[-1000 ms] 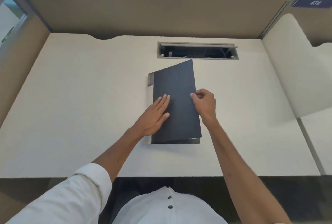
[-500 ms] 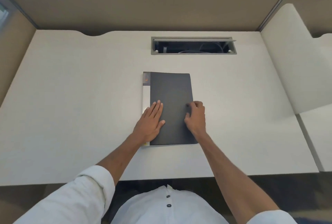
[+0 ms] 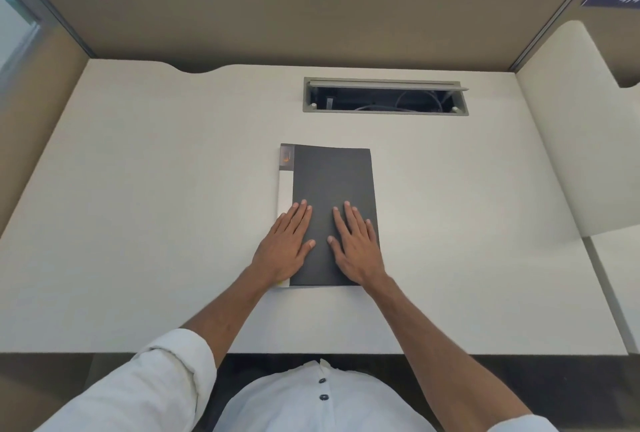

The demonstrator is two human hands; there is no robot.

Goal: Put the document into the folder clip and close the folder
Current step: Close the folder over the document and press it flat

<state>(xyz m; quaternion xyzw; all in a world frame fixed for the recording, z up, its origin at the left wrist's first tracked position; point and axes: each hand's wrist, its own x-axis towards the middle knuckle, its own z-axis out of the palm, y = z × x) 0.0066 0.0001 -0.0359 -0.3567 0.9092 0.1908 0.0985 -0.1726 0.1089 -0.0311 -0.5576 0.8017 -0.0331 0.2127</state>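
Document: not visible as such; only a narrow pale strip (image 3: pixel 284 194) shows along the left edge of the flat dark grey rectangular folder (image 3: pixel 334 185), and whether that strip is paper or the back cover cannot be told. Clip: hidden under the cover. A small orange-marked grey patch (image 3: pixel 287 156) at the strip's top corner is too blurred to read. Near left corner of the folder is covered by the wrist.

Folder lies closed and flat, mid-way across the cream desk top (image 3: pixel 138 223), just in front of the grey-framed cable hatch (image 3: pixel 385 96), apart from it.

Left hand (image 3: pixel 285 246): fingers extended and close together, palm down, resting across the pale strip and the cover's left margin. Right hand (image 3: pixel 356 244): fingers spread, palm down on the cover near its right edge. Neither grasps anything; both lie flat on the folder, side by side, thumbs near but not touching.
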